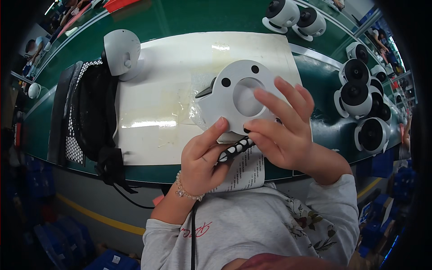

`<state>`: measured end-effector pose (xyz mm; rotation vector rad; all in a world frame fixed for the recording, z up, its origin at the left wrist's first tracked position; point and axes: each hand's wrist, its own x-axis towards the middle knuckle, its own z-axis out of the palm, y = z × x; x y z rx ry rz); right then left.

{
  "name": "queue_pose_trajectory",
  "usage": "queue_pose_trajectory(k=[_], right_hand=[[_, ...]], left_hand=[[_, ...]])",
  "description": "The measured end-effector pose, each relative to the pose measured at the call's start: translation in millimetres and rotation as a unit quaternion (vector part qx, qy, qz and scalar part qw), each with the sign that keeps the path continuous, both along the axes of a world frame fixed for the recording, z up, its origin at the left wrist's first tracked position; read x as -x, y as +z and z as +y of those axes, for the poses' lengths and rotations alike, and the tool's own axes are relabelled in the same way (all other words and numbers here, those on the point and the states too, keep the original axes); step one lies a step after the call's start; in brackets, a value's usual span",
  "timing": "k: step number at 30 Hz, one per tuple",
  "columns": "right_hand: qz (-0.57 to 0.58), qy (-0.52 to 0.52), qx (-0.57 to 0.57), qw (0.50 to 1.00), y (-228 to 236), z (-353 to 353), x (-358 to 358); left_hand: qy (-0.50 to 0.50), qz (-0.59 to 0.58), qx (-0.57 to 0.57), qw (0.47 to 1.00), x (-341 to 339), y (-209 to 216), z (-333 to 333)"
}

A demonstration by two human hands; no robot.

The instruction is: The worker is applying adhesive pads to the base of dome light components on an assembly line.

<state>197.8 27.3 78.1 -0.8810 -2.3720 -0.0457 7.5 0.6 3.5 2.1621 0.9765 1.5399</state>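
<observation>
Head view, item one: white base (220, 101), recessed face up, over the board (157, 99), just in front of the person. Two black pads (226, 82) show on its far part.

Item two: left hand (201, 164), thumb on the near edge of the base, fingers gripping a dotted strip (231, 151).

Item three: right hand (290, 135), thumb and forefinger brought together at a black dot (247, 130) by the near edge; other fingers spread over the base. Pinched or merely touched: cannot tell.

Risks, as judged: dot clinging to a fingertip or sitting crooked, should the base rock under the light thumb hold; strip catching the dot, the two being so close; spread fingers brushing the pads.

Edges: table (326, 128) ends just below the hands; a printed sheet (252, 173) overhangs there and could be dragged by a sleeve.

Room: widest on the board, leftward up to the black bag (92, 117); rightward, a narrower stretch of table before the clustered cameras (355, 92).
</observation>
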Motion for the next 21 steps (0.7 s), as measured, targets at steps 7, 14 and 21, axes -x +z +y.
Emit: queue_pose_trajectory(k=[7, 14, 21], right_hand=[[0.118, 0.065, 0.081, 0.987, -11, 10, -4], [0.143, 0.045, 0.121, 0.981, -5, 9, 3], [-0.075, 0.007, -0.217, 0.973, -14, 5, -11]], left_hand=[[-0.011, -0.016, -0.001, 1.000, 0, -2, 0], [-0.011, -0.021, 0.010, 1.000, -1, -4, -3], [-0.003, -0.026, 0.010, 1.000, 0, -5, -1]])
